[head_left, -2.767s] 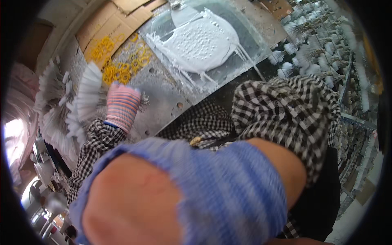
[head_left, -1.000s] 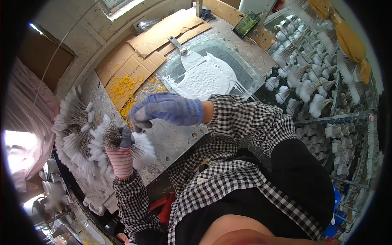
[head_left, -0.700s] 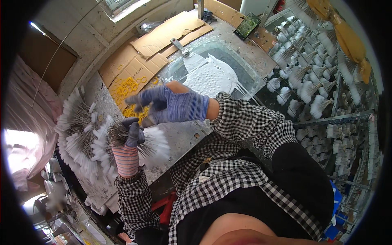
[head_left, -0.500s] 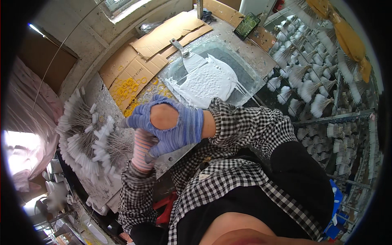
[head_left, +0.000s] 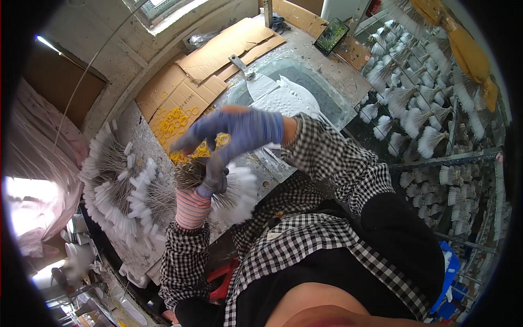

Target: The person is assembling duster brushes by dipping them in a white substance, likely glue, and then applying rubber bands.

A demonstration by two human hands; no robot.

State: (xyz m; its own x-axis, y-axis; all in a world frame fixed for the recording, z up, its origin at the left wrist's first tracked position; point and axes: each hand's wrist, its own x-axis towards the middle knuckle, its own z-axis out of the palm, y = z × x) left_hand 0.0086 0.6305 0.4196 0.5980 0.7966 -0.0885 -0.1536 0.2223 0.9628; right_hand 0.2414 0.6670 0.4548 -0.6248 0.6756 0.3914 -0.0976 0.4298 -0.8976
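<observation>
Left hand (head_left: 196, 198), just right of heaped white-tipped stems (head_left: 111, 199), is clenched round a wire bundle (head_left: 238, 192): bare ends poke out at its upper left, white tips fan out to its right. Yellow bands (head_left: 173, 123) lie just beyond. 0.5 s ago the right hand (head_left: 246, 133) covered the bundle — now it has drawn off, blurred, thumb and fingers parted above it; whether they touch it, I cannot tell.

The right hand (head_left: 234, 133), too blurred to tell what its fingers hold, hides part of the white paste (head_left: 287, 99) and yellow rings (head_left: 173, 123), while the left hand (head_left: 200, 195) covers part of the bristle bundle (head_left: 238, 191) and the top edge crops the window (head_left: 159, 6).
</observation>
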